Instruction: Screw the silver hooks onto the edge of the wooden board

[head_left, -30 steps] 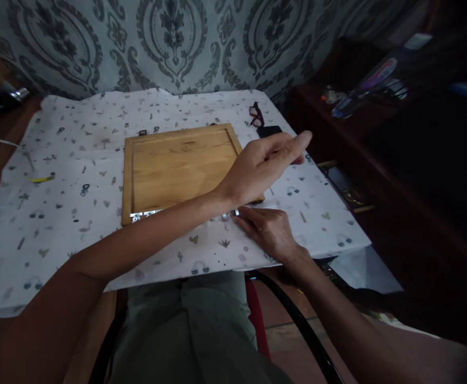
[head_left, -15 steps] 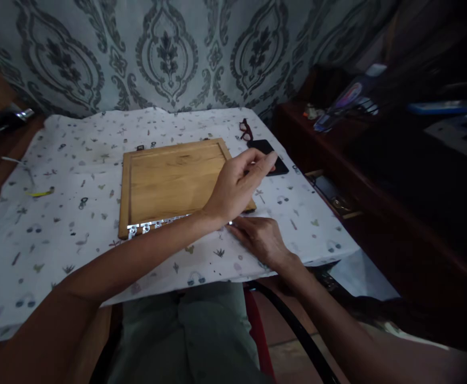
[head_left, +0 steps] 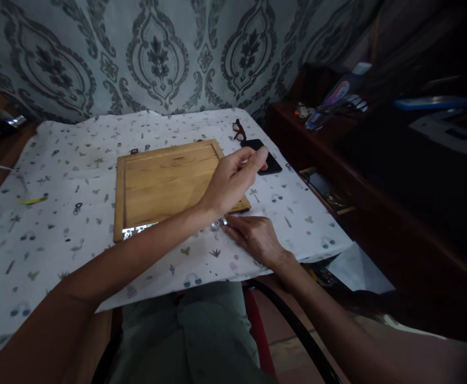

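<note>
A wooden board (head_left: 165,181) with a raised frame lies flat on the table. Along its near edge runs a row of small shiny metal pieces (head_left: 137,229), partly covered by my left forearm. My left hand (head_left: 233,176) is over the board's right side, fingers curled in against the thumb; whether anything is inside them is hidden. Below it, at the board's near right corner, my right hand (head_left: 257,237) has its fingertips closed on a small shiny metal piece (head_left: 219,222), whose exact kind is unclear.
A black phone (head_left: 271,164) and dark-rimmed glasses (head_left: 238,130) lie beyond my left hand. A yellow item (head_left: 33,200) is on the patterned cloth (head_left: 73,192) at left. Right of the table stands a dark red cabinet (head_left: 317,144) with an open drawer (head_left: 329,194) and a bottle (head_left: 337,96).
The view has shifted slightly, moving most things a little left. More of the metal piece at my right fingertips shows now. My left hand keeps nearly the same curled pose.
</note>
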`<state>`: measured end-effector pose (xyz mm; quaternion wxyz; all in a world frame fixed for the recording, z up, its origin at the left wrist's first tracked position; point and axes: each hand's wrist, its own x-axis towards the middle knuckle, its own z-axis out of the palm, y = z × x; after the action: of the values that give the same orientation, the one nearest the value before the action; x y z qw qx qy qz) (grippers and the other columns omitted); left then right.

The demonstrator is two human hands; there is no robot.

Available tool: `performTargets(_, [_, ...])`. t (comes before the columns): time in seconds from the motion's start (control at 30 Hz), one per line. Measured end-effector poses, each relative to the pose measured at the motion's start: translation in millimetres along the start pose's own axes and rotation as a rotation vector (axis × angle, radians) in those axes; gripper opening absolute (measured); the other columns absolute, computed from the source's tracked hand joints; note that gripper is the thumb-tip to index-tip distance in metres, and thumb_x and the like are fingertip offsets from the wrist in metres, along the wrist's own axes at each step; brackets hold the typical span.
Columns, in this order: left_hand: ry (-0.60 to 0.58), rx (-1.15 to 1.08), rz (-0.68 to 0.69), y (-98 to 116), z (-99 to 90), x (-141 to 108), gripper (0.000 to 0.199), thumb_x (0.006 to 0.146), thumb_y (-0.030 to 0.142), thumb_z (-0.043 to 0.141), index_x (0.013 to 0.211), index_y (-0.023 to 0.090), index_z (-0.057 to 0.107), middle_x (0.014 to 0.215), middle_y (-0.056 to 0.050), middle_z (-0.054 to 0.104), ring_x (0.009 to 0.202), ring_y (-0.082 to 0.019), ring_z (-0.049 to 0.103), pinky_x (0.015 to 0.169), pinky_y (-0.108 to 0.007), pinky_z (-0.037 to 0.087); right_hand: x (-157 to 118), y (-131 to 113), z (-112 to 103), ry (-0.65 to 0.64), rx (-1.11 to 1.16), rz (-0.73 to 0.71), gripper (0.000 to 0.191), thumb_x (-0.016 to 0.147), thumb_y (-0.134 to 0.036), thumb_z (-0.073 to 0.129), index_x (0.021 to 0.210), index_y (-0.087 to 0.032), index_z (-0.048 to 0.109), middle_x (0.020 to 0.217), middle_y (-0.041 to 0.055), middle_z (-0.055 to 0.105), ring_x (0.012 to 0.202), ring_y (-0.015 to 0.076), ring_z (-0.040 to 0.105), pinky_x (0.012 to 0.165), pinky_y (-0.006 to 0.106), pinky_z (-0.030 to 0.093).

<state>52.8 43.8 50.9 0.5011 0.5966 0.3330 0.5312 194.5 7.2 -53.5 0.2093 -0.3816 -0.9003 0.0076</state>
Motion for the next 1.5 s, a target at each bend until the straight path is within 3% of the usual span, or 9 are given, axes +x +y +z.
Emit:
performTargets(0.13, [0.027, -0.011, 0.029, 1, 0.2, -8, 0.035, 0.097, 0.043, 0.057, 0.072, 0.019, 0.049, 0.057, 0.006, 0.042, 0.054, -0.007, 0.041, 0.055, -0.022, 0.036, 0, 0, 0, -0.008, 0.008, 0.004, 0.045, 0.105, -0.043, 0.034, 0.113, -0.017, 0.071, 0.067, 0.0035, 0.073, 0.058, 0.0158, 0.066, 0.055, 0.028, 0.038])
performTargets(0.43, [-0.026, 0.002, 0.019, -3, 0.1, -3, 0.050, 0.093, 0.063, 0.048, 0.068, 0.020, 0.053, 0.053, 0.005, 0.035, 0.051, -0.010, 0.033, 0.052, -0.026, 0.030, -1, 1, 2, -0.011, 0.009, 0.023, 0.041, 0.104, -0.041, 0.038, 0.111, -0.019, 0.072, 0.075, 0.0044, 0.076, 0.062, 0.0155, 0.068, 0.058, 0.027, 0.041])
performTargets(0.67, [-0.062, -0.022, 0.001, -1, 0.3, 0, 0.048, 0.095, 0.058, 0.047, 0.068, 0.019, 0.053, 0.050, 0.006, 0.034, 0.048, -0.008, 0.032, 0.050, -0.025, 0.030, -2, 1, 4, -0.004, -0.013, 0.015, 0.046, 0.105, -0.045, 0.034, 0.110, -0.018, 0.071, 0.072, 0.0038, 0.075, 0.059, 0.0155, 0.066, 0.056, 0.029, 0.040])
performTargets(0.87, [-0.001, -0.037, 0.052, -2, -4.0, -6, 0.044, 0.090, 0.058, 0.058, 0.069, 0.019, 0.053, 0.057, 0.003, 0.048, 0.054, -0.009, 0.045, 0.056, -0.025, 0.038, -1, 2, 3, -0.018, -0.007, 0.001, 0.046, 0.105, -0.043, 0.035, 0.111, -0.017, 0.072, 0.073, 0.0051, 0.075, 0.060, 0.0159, 0.067, 0.056, 0.029, 0.038])
performTargets(1.03, [-0.014, -0.041, 0.020, -5, -4.3, -9, 0.041, 0.093, 0.055, 0.057, 0.071, 0.020, 0.059, 0.055, 0.004, 0.039, 0.049, -0.008, 0.034, 0.047, -0.024, 0.028, 0, 2, 3, -0.041, -0.005, 0.020, 0.048, 0.105, -0.044, 0.033, 0.114, -0.016, 0.071, 0.077, 0.0056, 0.077, 0.062, 0.0152, 0.067, 0.058, 0.028, 0.038])
performTargets(1.13, [-0.010, -0.065, 0.007, -8, -4.5, -5, 0.044, 0.092, 0.058, 0.057, 0.069, 0.021, 0.060, 0.052, 0.005, 0.035, 0.046, -0.009, 0.030, 0.045, -0.024, 0.027, 1, 2, 3, -0.058, 0.002, 0.028, 0.048, 0.105, -0.045, 0.033, 0.122, -0.017, 0.068, 0.081, 0.0049, 0.077, 0.064, 0.0143, 0.067, 0.059, 0.028, 0.037])
performTargets(1.5, [-0.029, -0.082, 0.009, -6, -2.9, 1, 0.042, 0.090, 0.058, 0.061, 0.069, 0.021, 0.060, 0.046, 0.007, 0.029, 0.041, -0.008, 0.024, 0.042, -0.026, 0.021, 3, -1, -4, -0.105, 0.032, 0.061, 0.045, 0.105, -0.044, 0.035, 0.124, -0.018, 0.065, 0.083, 0.0053, 0.076, 0.068, 0.0145, 0.065, 0.060, 0.028, 0.033])
